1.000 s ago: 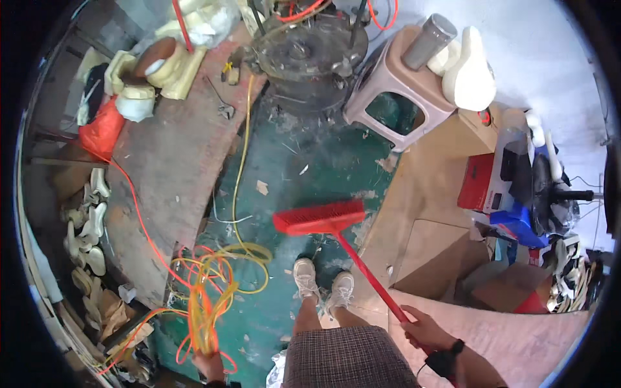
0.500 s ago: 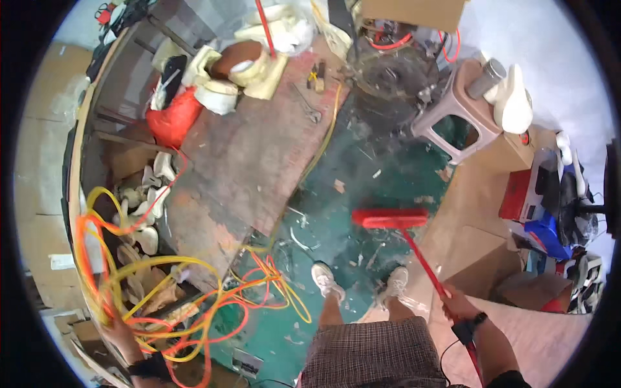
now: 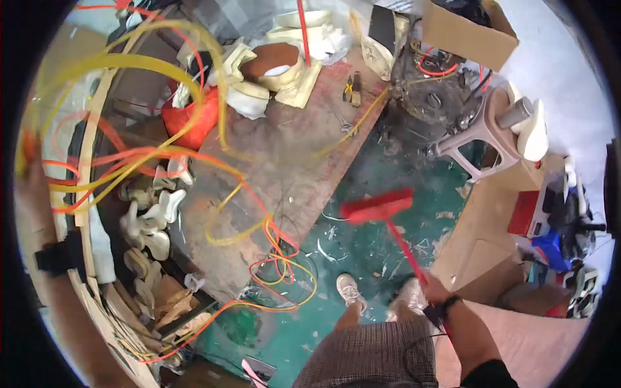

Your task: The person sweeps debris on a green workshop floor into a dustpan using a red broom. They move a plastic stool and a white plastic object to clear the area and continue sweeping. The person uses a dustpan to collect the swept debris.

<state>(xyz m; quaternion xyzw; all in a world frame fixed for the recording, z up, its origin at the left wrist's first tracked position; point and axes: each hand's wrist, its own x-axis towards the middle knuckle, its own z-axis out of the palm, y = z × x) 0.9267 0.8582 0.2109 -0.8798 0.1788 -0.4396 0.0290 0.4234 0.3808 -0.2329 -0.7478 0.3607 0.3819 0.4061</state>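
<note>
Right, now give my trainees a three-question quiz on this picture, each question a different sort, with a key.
1. Multiple choice: what colour is the broom in the right hand? A) blue B) red C) green
2. True or false: the wrench lies on the brown board.
3. Fill in: the yellow and orange tubes are held in the ___ hand.

Key: 1. B; 2. true; 3. left.

A brown board (image 3: 301,187) bears a wrench (image 3: 345,123) and pliers (image 3: 348,88); the green floor (image 3: 401,174) bears scraps (image 3: 326,253) and hose loops (image 3: 272,308).
</note>
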